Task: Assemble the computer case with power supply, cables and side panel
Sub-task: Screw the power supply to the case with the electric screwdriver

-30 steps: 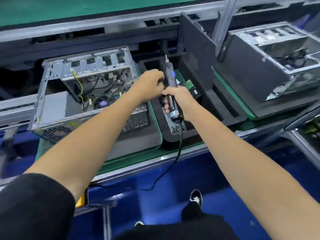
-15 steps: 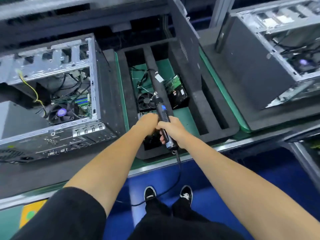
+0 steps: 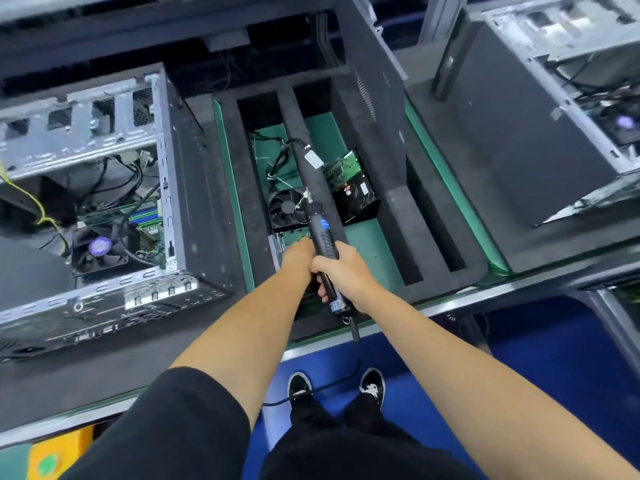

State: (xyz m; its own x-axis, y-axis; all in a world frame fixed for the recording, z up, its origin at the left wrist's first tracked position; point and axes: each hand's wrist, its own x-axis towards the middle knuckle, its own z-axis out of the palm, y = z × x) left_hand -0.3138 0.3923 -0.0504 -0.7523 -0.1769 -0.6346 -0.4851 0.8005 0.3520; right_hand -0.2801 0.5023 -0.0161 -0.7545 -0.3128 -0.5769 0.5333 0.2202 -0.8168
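Note:
My right hand (image 3: 341,275) grips a black electric screwdriver (image 3: 320,233), its tip pointing away over a black foam tray (image 3: 242,188). My left hand (image 3: 298,254) sits right beside the tool at the tray's near end; its fingers are hidden, so I cannot tell what they hold. In the tray lie a cooler fan (image 3: 289,209), a hard drive (image 3: 351,187) and loose cables (image 3: 277,161). An open computer case (image 3: 104,202) lies on its side at the left, showing its motherboard and fan. A dark side panel (image 3: 377,74) stands upright behind the tray.
A second open case (image 3: 540,109) lies on a foam pad at the right. The conveyor's metal front rail (image 3: 450,303) runs across below the tray. The screwdriver's cord (image 3: 356,344) hangs down to the blue floor by my shoes.
My view has tipped down and nearer to the tray. Both hands with the screwdriver have come down from in front of the left case to the tray's near end.

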